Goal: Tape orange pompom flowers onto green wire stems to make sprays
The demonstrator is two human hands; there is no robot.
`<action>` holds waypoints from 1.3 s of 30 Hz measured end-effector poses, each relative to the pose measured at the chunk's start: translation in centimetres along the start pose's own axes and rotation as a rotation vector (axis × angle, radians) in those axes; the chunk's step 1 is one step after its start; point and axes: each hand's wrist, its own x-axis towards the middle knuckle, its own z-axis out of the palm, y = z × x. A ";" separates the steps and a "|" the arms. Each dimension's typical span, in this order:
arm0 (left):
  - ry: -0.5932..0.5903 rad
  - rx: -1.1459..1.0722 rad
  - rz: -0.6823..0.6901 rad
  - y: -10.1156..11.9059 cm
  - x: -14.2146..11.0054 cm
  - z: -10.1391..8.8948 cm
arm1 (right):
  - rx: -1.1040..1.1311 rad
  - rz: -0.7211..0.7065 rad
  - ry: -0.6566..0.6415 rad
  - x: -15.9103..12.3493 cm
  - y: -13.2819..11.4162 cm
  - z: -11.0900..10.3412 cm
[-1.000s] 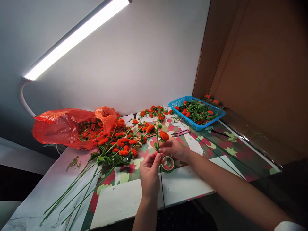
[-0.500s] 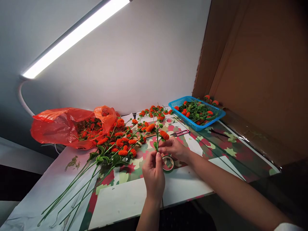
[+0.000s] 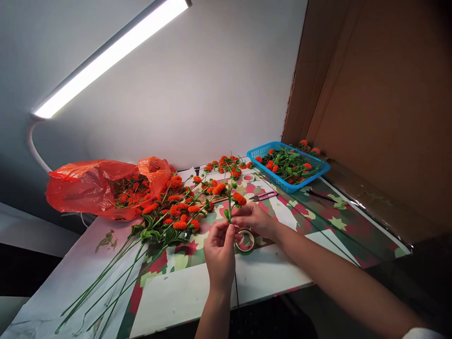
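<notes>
An artificial flower stem (image 3: 229, 200) with fuzzy orange blooms and small green buds stands upright between my hands. My left hand (image 3: 221, 249) pinches its lower part between thumb and fingers, and a thin dark stem runs down below that hand. Just above and to the right, the fingers of my right hand (image 3: 252, 219) close on the same stem by a green leaf, beneath an orange bloom (image 3: 239, 199). Right under my right hand is a roll of green tape (image 3: 245, 251); whether its end reaches my fingers I cannot tell.
Left of my hands lies a pile of orange flowers (image 3: 180, 225) with long green stems. Behind it is a red plastic bag (image 3: 88, 188) of flowers. A blue basket (image 3: 289, 187) holds more at the back right. Pink-handled snips (image 3: 264, 195) and a second tape roll (image 3: 248, 178) lie between.
My left hand turns and shifts slightly about the stem, rising to the right and then coming back left. My right hand keeps its pinch almost in place.
</notes>
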 end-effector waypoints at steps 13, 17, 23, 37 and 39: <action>-0.050 0.079 0.139 0.3 -1.1 0.1 | 0.020 0.096 -0.075 0.1 0.1 -0.6; -0.181 -0.173 -0.009 0.3 -1.0 -0.2 | 0.081 0.082 -0.254 0.1 0.4 -0.8; -0.238 -0.416 -0.260 0.2 -0.6 -0.1 | 0.164 0.014 -0.197 0.0 0.8 -0.3; -0.090 0.176 0.156 0.6 -0.6 -0.6 | 0.063 -0.027 -0.033 -0.1 0.2 0.1; -0.130 0.079 0.101 0.5 -0.5 -0.7 | 0.047 -0.017 -0.049 -0.2 0.1 0.0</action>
